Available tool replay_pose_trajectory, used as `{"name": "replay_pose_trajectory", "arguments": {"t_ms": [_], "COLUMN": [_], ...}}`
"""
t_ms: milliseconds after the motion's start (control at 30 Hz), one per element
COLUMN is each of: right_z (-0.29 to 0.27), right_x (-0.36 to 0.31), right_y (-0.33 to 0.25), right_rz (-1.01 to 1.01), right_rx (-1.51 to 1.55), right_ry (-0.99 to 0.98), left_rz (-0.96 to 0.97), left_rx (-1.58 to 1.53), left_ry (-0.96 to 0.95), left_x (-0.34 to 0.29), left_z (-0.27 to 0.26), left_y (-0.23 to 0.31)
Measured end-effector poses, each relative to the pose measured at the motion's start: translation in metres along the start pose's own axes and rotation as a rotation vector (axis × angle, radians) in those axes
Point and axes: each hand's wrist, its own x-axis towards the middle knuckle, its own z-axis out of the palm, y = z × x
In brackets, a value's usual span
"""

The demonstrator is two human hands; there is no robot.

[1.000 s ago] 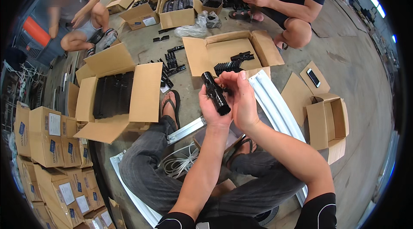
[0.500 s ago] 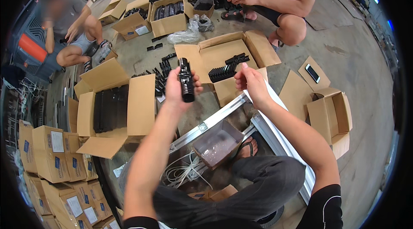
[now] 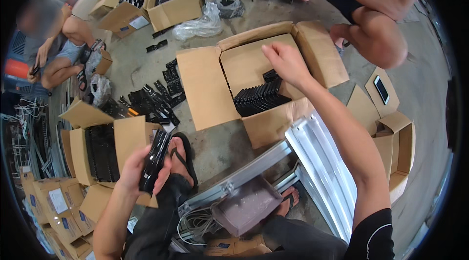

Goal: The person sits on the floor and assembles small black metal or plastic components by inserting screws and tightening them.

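Observation:
My left hand (image 3: 133, 171) is wrapped round a long glossy black clamp-like part (image 3: 155, 160), held tilted above my left foot; its exact kind is not clear. Over the large open cardboard box (image 3: 195, 98) in front of me is my right hand (image 3: 287, 64), with fingers curled in; what they hold, if anything, is hidden. Below that hand, inside the box, stands a tight row of black parts (image 3: 259, 97) along the near wall. One more black part (image 3: 269, 75) shows at the back of the row, beside my wrist.
Loose black parts (image 3: 151, 103) lie in a pile left of the box. A second carton (image 3: 132, 147) holds stacked black parts. An aluminium frame (image 3: 317, 157) and a brown bin (image 3: 246, 206) are near my legs. Two people crouch at far left and far right. A phone (image 3: 381, 90) lies on cardboard.
The view has shifted. My left hand has gone lower and left with the black part. My right hand has moved forward over the open box, its fingers still curled.

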Motion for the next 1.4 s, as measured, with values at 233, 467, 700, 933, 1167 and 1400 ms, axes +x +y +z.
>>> {"name": "replay_pose_trajectory", "arguments": {"t_ms": [233, 467, 700, 933, 1167, 1400], "right_z": [0.071, 0.139, 0.171, 0.175, 0.177, 0.185], "right_x": [0.144, 0.312, 0.4, 0.476, 0.486, 0.437], "right_y": [0.046, 0.076, 0.112, 0.123, 0.144, 0.115], "right_rz": [-0.172, -0.256, -0.184, 0.099, 0.051, 0.056], "right_rx": [-0.185, -0.518, -0.76, -0.585, -0.842, -0.864], "right_ry": [0.096, 0.176, 0.315, 0.106, 0.013, 0.109], "left_rz": [-0.122, 0.033, -0.104, -0.074, -0.071, 0.003], "left_rx": [-0.222, -0.229, -0.395, -0.498, -0.535, -0.523], "left_ry": [-0.028, 0.01, 0.445, 0.546, 0.622, 0.678], "left_x": [-0.05, -0.058, -0.094, -0.064, -0.051, -0.052], "left_z": [-0.087, -0.138, -0.179, -0.174, -0.165, -0.142], "left_y": [-0.009, -0.004, -0.059, -0.023, -0.003, 0.008]}}
